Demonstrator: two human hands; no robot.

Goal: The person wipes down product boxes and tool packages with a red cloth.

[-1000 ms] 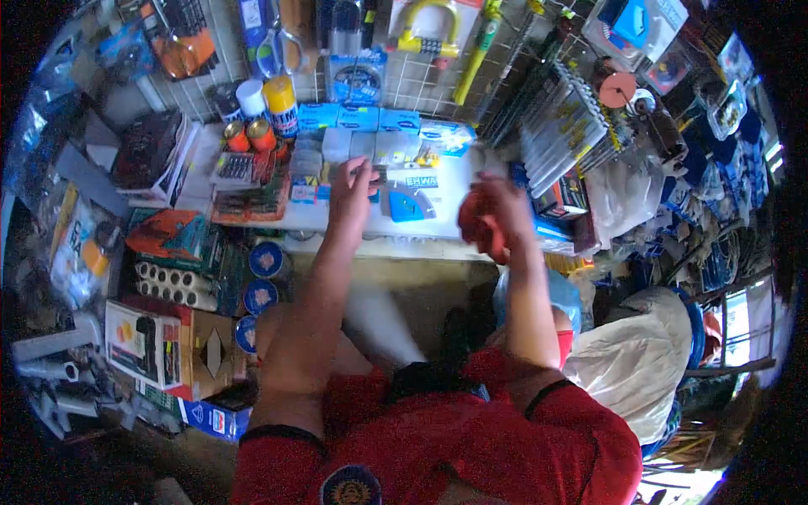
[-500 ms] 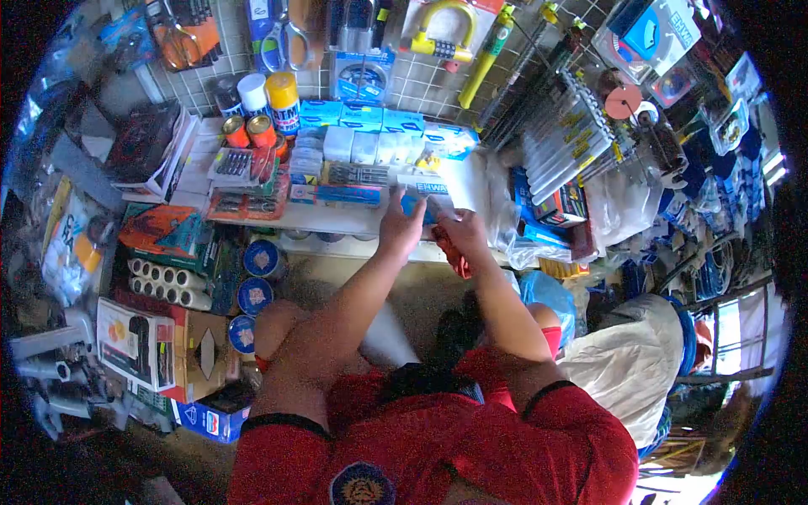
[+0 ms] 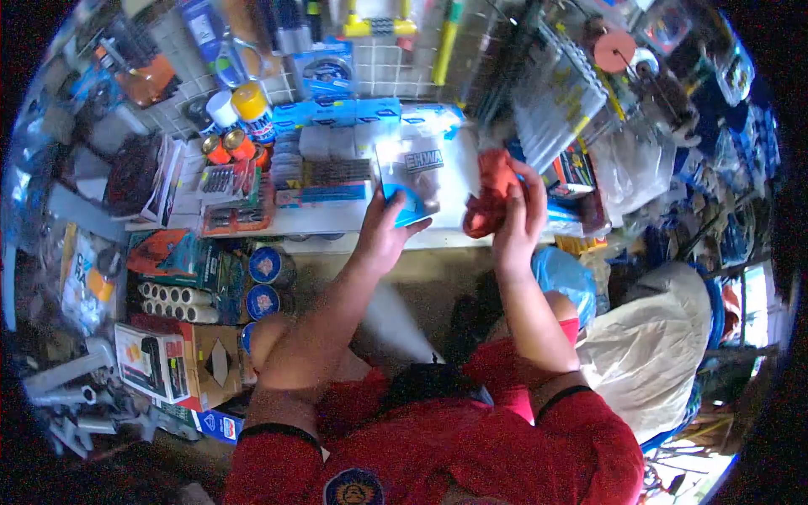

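Observation:
My left hand (image 3: 384, 234) grips the lower left corner of a flat white and blue package marked EHWA (image 3: 410, 178), thumb across its front. The package is tilted up over the white shelf, its contents too blurred to make out. To the right, my right hand (image 3: 518, 220) has its fingers round a crumpled red cloth (image 3: 491, 189), held apart from the package. Just left of the package lie packs of drill bits (image 3: 335, 173) and a flat blue pack (image 3: 322, 195).
Spray cans (image 3: 252, 103) and small orange-red cans (image 3: 239, 145) stand at the back left of the white shelf (image 3: 324, 224). Blue boxes (image 3: 337, 111) line its back. Tools hang on a wire grid (image 3: 376, 71). Below sit blue-lidded round tins (image 3: 263, 262) and paint rollers (image 3: 177, 301).
My hands have moved apart. The package is now raised and turned upright in my left hand; my right hand has drawn right and lifted the red cloth. The view has shifted slightly.

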